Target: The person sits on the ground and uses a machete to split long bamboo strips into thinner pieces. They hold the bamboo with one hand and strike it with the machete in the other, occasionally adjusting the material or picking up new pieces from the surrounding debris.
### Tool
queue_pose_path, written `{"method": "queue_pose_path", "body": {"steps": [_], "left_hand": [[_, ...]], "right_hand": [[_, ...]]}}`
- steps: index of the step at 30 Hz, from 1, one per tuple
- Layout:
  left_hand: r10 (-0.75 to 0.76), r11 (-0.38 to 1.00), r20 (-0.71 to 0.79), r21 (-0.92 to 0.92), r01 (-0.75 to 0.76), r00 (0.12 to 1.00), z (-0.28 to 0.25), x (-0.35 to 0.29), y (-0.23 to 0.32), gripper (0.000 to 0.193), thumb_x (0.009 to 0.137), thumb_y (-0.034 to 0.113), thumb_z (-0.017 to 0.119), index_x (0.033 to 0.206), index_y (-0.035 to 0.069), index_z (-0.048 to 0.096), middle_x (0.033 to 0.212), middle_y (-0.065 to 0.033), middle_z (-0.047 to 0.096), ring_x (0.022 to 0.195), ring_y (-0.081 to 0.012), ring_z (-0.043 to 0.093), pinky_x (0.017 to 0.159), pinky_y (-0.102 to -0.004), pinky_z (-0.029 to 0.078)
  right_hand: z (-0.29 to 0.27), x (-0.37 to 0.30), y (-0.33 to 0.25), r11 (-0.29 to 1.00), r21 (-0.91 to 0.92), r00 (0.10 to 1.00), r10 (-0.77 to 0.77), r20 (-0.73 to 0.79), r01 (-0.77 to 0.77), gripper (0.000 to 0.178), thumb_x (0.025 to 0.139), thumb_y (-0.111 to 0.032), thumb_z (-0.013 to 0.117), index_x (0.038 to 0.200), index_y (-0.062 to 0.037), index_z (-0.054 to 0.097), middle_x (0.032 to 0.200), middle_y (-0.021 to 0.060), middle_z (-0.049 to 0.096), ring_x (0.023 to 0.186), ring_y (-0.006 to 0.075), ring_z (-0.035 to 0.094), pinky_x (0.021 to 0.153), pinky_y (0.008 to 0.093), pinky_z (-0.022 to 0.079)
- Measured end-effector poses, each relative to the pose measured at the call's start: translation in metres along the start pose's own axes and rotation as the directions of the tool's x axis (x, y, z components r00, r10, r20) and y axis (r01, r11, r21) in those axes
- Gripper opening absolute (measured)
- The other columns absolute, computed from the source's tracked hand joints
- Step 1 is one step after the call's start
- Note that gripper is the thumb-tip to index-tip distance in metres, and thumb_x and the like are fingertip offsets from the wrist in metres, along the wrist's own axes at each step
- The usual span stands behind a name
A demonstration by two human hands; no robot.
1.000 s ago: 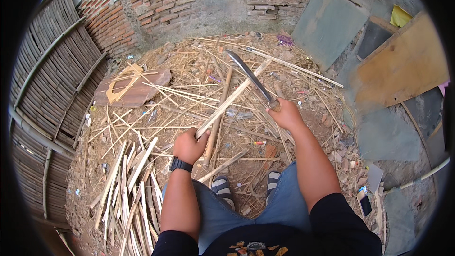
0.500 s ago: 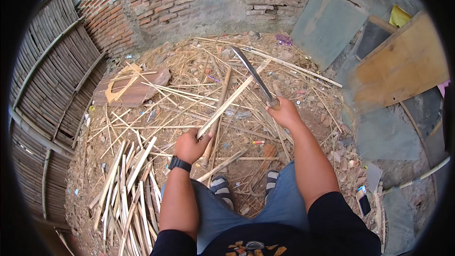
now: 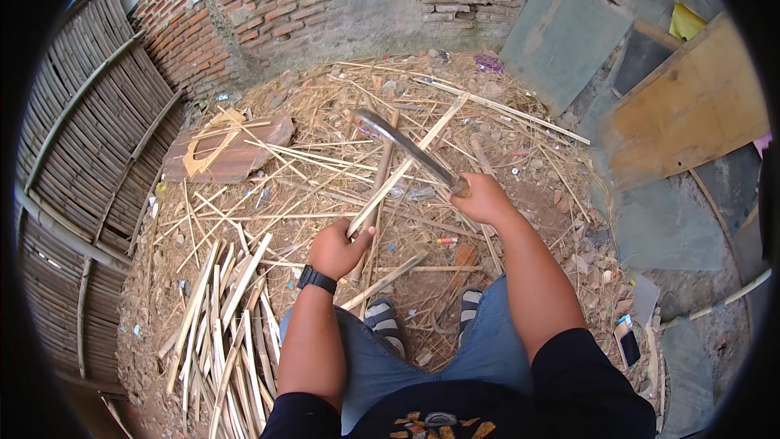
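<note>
My left hand (image 3: 338, 249) is closed round the near end of a pale split bamboo strip (image 3: 439, 128), which slants up and away to the right. In my right hand (image 3: 483, 197) is the handle of a machete (image 3: 418, 154) with a long blade curved at the tip. The blade crosses the strip at its middle, pointing up and to the left; whether it touches the strip I cannot tell. Under the strip, a round wooden pole (image 3: 382, 167) lies on the ground, running away from me.
A heap of split bamboo strips (image 3: 231, 333) lies at my left. Ahead are scattered sticks and a brown corrugated sheet (image 3: 252, 151). A woven bamboo fence (image 3: 89, 138) stands left, a brick wall (image 3: 341, 20) behind, leaning boards (image 3: 691, 106) right. A phone (image 3: 628, 345) lies at lower right.
The machete has swung down and to the left, so its blade now crosses the bamboo strip. My right hand has shifted slightly left and nearer. The left hand keeps its hold.
</note>
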State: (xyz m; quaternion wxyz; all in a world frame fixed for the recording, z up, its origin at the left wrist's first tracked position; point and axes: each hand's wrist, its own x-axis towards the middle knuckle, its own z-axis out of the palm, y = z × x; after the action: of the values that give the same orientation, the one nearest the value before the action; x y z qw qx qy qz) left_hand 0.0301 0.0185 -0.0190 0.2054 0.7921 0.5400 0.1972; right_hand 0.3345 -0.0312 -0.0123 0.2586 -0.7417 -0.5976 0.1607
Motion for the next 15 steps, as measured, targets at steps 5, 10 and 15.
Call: {"method": "queue_pose_path", "body": {"steps": [5,10,15], "left_hand": [[0.027,0.999,-0.014,0.033,-0.027,1.000,0.004,0.003,0.001,0.053,0.083,0.050,0.072,0.074,-0.001,0.062,0.062,-0.0176,0.061,0.058,-0.0329,0.061,0.058,-0.0423,0.047],[0.000,1.000,0.008,-0.024,0.000,1.000,0.004,0.003,-0.001,0.054,0.083,0.053,0.070,0.077,0.000,0.062,0.065,-0.0190,0.063,0.062,-0.0360,0.063,0.061,-0.0441,0.050],[-0.003,1.000,-0.005,-0.011,0.003,1.000,0.001,0.001,-0.003,0.054,0.082,0.053,0.069,0.077,0.000,0.062,0.066,-0.0189,0.063,0.063,-0.0377,0.064,0.062,-0.0445,0.051]], "right_hand": [[0.008,-0.001,0.008,0.992,0.091,0.984,0.096,-0.148,-0.083,0.049,0.082,-0.032,0.075,0.121,-0.0043,0.064,0.101,0.0232,0.069,0.098,0.0352,0.067,0.087,0.0431,0.052],[0.021,-0.019,-0.023,0.988,-0.037,0.977,-0.142,0.160,0.149,0.044,0.080,-0.035,0.074,0.115,-0.0081,0.067,0.095,0.0182,0.070,0.091,0.0366,0.067,0.082,0.0443,0.052],[0.010,-0.010,-0.013,0.986,-0.080,0.976,-0.131,0.173,0.146,0.039,0.080,-0.032,0.073,0.111,-0.0081,0.068,0.095,0.0174,0.070,0.092,0.0356,0.067,0.082,0.0438,0.053]]}}
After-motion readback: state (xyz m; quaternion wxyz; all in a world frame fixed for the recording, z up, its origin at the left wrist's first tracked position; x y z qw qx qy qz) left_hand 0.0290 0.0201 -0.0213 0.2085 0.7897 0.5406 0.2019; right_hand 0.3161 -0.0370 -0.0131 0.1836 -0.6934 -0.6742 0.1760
